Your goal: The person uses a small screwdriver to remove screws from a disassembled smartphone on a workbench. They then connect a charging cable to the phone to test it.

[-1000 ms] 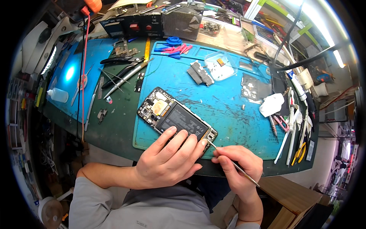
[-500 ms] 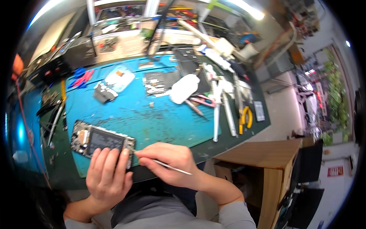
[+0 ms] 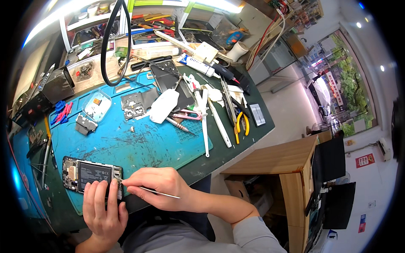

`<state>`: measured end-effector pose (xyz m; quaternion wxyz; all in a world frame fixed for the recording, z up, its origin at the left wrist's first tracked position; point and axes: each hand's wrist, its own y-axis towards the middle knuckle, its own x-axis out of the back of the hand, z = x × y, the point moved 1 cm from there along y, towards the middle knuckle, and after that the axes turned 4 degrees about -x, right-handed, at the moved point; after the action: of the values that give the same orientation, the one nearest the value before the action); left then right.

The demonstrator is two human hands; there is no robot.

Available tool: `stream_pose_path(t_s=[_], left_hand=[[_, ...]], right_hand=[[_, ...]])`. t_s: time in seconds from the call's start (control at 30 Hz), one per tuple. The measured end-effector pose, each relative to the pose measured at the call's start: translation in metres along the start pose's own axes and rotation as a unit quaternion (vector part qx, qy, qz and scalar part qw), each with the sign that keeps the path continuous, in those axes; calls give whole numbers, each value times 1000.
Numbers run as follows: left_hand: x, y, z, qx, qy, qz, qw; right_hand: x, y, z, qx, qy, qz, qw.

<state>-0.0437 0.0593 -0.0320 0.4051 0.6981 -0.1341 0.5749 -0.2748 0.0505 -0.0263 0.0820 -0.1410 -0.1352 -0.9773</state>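
Note:
An opened smartphone, black battery exposed, lies on the blue silicone mat. My left hand rests with outstretched fingertips on the phone's near edge and battery, its thumb below the edge. My right hand pinches a thin metal tool, whose tip is at the phone's right end, close to my left index finger; the exact contact point is too small to make out. Beyond the phone are a small dark part, a clear plastic container holding small pieces, and a metal plate.
Tweezers, yellow-handled pliers, tubes and a white wad crowd the bench's right side. A black cable loop hangs above. Shelves of tools line the back. A wooden cabinet, dark screens and a window stand right.
The view has swung right, bringing the cabinet, screens and window in and shifting the bench leftward. Both hands stay at the phone, with the tool still at its right end.

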Motion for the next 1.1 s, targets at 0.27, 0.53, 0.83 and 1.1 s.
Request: stream_pose_path(t_s=[0.27, 0.53, 0.83, 1.1], left_hand=[[7, 5, 5, -2, -39, -17, 999], [6, 1, 5, 6, -10, -34, 999], [1, 5, 1, 22, -19, -48, 998], [2, 2, 4, 17, -12, -45, 999]], right_hand=[[2, 5, 10, 4, -41, 6, 999], [-3, 5, 10, -17, -37, 9, 999], [1, 4, 10, -17, -54, 7, 998], [-2, 3, 9, -32, -45, 2, 998]])
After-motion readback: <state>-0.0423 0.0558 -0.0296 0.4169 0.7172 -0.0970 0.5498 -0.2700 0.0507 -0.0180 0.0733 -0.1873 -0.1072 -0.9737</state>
